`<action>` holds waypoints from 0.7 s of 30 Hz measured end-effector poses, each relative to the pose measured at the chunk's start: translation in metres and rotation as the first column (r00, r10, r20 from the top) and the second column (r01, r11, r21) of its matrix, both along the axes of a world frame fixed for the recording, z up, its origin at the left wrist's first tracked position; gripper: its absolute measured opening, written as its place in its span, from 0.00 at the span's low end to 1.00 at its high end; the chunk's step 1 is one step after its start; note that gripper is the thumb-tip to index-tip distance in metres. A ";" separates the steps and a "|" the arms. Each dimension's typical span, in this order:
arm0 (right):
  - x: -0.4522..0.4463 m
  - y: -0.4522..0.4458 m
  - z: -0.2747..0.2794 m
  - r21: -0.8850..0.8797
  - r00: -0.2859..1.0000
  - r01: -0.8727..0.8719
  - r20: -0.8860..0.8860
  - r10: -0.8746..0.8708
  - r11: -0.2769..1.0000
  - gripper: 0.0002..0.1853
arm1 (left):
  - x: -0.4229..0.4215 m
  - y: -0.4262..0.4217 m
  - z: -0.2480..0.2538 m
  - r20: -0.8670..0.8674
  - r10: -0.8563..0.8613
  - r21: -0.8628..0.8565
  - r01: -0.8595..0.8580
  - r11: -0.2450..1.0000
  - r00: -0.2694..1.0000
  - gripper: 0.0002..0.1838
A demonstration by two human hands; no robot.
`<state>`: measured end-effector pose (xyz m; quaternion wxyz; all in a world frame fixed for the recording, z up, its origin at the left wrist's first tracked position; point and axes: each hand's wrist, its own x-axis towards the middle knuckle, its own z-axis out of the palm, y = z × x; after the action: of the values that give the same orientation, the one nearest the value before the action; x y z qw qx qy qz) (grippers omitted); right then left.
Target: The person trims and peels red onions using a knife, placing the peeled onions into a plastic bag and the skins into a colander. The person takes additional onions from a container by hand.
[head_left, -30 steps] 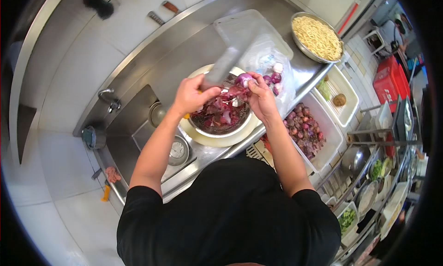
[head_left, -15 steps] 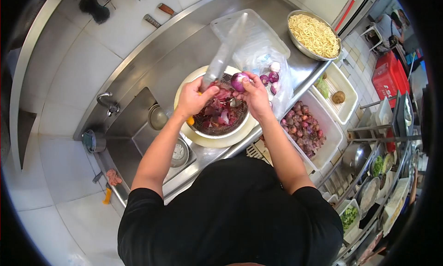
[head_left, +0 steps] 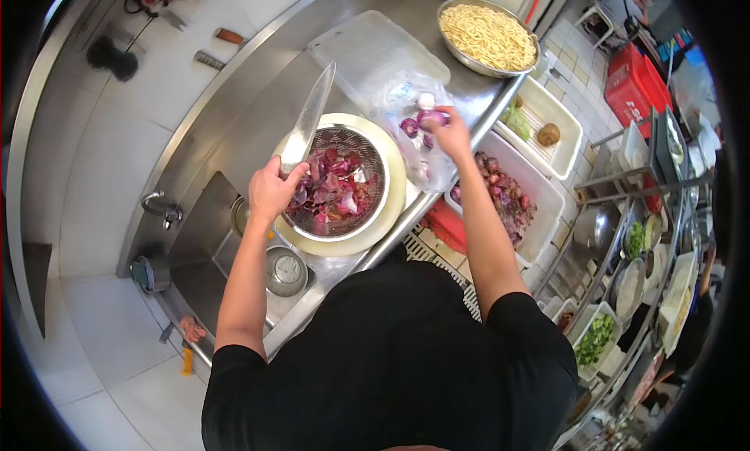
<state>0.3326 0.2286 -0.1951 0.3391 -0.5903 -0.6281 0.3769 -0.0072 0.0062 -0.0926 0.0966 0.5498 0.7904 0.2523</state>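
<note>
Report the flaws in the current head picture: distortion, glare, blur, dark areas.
Head view: fisheye-like distortion bows the steel counter, and the corners fall to black; head view: glare whitens the counter near the noodles, and the knife shines near the left hand; head view: the right hand looks slightly soft; head view: the black shirt shows little detail.

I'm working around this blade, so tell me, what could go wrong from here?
First, the left hand holds a knife with its long blade bare; the right hand might get nicked if it moves close. Second, the round purple onions on the plastic bag lie near the counter's front edge and could roll off. Third, the noodle bowl stands uncovered near that edge, so a bump could perhaps tip it.
</note>
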 end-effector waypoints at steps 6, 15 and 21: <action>-0.030 -0.050 -0.010 0.242 0.919 -0.129 0.394 0.024 0.962 0.18 | 0.014 0.007 -0.005 -0.013 0.003 -0.048 -0.004 0.999 1.000 0.28; 0.203 -0.091 -0.145 -0.090 0.762 0.605 0.353 -0.543 0.791 0.20 | -0.008 -0.022 -0.015 0.186 0.069 -0.017 -0.067 0.998 0.980 0.22; 0.300 -0.113 -0.199 -0.315 0.663 0.721 0.571 -0.484 0.617 0.28 | -0.001 -0.024 -0.004 0.183 0.075 -0.077 -0.062 0.995 0.980 0.20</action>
<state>0.6323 0.1155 -0.3937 0.1284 -0.9060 -0.3173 0.2491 -0.0084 -0.0179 -0.0970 0.1807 0.4924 0.8049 0.2775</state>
